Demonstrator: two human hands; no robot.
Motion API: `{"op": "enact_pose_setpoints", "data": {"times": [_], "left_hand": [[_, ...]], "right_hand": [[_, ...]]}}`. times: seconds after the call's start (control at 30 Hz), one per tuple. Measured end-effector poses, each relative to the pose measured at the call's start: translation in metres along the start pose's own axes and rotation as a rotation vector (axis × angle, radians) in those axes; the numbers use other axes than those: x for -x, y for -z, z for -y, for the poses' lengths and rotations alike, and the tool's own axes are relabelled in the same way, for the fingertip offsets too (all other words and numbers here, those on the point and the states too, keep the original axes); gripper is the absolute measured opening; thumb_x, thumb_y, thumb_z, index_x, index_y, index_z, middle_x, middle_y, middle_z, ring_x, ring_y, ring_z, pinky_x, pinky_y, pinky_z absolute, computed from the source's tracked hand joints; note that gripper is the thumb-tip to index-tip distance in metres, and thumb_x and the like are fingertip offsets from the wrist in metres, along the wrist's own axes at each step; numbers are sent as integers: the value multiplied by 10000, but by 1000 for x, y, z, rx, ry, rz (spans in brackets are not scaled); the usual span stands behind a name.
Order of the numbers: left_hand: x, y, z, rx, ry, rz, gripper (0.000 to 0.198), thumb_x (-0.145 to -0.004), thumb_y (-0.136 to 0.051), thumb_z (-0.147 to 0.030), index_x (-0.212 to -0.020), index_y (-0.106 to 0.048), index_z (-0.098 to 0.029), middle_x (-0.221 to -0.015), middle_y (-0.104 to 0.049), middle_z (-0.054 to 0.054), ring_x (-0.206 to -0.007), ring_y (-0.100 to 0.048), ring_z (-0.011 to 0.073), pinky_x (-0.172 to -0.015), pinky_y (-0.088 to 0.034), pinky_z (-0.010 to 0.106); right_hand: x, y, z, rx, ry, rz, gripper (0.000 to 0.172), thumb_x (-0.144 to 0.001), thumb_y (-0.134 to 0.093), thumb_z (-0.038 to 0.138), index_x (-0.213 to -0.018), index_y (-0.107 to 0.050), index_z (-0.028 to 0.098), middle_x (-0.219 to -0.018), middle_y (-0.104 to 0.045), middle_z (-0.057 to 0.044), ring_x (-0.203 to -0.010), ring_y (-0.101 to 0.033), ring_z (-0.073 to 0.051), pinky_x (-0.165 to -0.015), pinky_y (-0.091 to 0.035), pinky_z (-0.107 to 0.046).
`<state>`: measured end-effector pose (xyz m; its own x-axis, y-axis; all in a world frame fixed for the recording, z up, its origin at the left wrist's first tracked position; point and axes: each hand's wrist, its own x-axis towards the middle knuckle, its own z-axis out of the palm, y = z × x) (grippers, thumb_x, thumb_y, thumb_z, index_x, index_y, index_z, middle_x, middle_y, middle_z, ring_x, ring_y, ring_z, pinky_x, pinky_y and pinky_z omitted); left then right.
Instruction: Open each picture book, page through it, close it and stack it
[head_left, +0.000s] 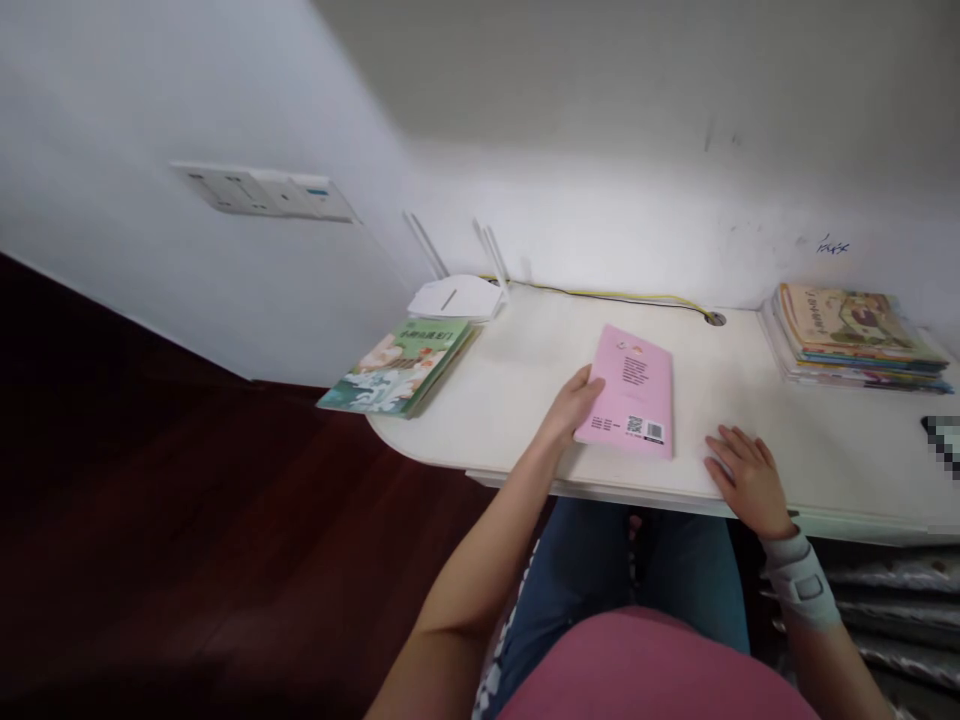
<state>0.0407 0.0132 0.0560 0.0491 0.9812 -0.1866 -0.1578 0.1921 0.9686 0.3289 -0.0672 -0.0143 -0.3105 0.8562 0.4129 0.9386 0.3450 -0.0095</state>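
A pink book (630, 395) shows its back cover, with a barcode and a QR code near the lower edge. My left hand (574, 403) grips it by its left edge, thumb on top and the other fingers hidden beneath. The book is over the white desk (517, 390); whether it rests flat or is slightly raised I cannot tell. To the right of the book, apart from it, my right hand (746, 478) lies palm down near the desk's front edge, fingers spread and holding nothing. A grey wrist wrap (802, 580) is around my right wrist.
Green picture books (405, 365) overhang the desk's rounded left end, beside a white router (457, 297) with upright antennas. A stack of books (859, 335) stands at the back right. A yellow and black cable (622, 294) runs along the wall to a round desk hole.
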Motion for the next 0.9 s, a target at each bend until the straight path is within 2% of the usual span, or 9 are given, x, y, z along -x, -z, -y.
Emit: {"op": "enact_pose_setpoints", "data": {"times": [0.07, 0.17, 0.3, 0.47, 0.6, 0.73, 0.9], "left_hand": [[-4, 24, 1, -121, -31, -87, 433, -713, -595, -358, -1100, -571, -165, -907, -710, 47, -711, -646, 177, -625, -498, 284], [-9, 58, 4, -282, -34, -129, 453, -736, -541, -377, -1126, -566, -149, -935, -709, 66, -760, -653, 206, -657, -515, 321], [-13, 81, 7, -644, -103, -150, 411, -803, -444, -338, -1148, -581, -162, -1074, -689, 91, -924, -641, 242, -792, -512, 373], [-16, 78, 13, -1163, -201, -227, 396, -878, -370, -247, -1221, -542, -148, -1191, -640, 140, -1100, -588, 266, -962, -433, 429], [-8, 67, 19, -1461, -182, -314, 478, -937, -324, -323, -1318, -464, -71, -1432, -438, 209, -1357, -348, 354, -1068, -315, 516], [2, 56, 20, -1543, -105, -317, 647, -936, -313, -484, -1394, -385, -32, -1497, -331, 227, -1387, -260, 411, -1084, -269, 567], [4, 49, 18, -1563, -60, -328, 630, -931, -321, -472, -1400, -394, -58, -1524, -288, 204, -1408, -198, 417, -1087, -227, 617]], "right_hand": [[0, 0, 0, 6, 5, -5, 333, -946, -436, 349, -1189, -617, 212, -1323, -583, -96, -1234, -507, -279, -1006, -362, -475], [1, -1, 0, 3, 4, -13, 329, -943, -443, 347, -1188, -615, 211, -1317, -586, -100, -1227, -513, -281, -1008, -358, -477], [1, 0, 0, -9, -5, -14, 331, -940, -449, 345, -1200, -610, 218, -1316, -588, -100, -1229, -514, -279, -1007, -358, -477], [0, 1, 1, -14, -10, -4, 328, -937, -446, 344, -1187, -619, 220, -1317, -588, -96, -1228, -514, -281, -1004, -361, -487], [1, 0, 0, -10, -9, -6, 329, -938, -445, 344, -1190, -617, 219, -1319, -586, -97, -1232, -511, -275, -1009, -358, -483], [2, -1, -1, -2, -5, -7, 334, -939, -448, 353, -1197, -611, 219, -1321, -585, -95, -1230, -513, -272, -1012, -357, -473], [1, 1, -1, 4, -1, -13, 328, -938, -444, 344, -1192, -614, 226, -1313, -592, -93, -1225, -516, -272, -1006, -362, -475]]}}
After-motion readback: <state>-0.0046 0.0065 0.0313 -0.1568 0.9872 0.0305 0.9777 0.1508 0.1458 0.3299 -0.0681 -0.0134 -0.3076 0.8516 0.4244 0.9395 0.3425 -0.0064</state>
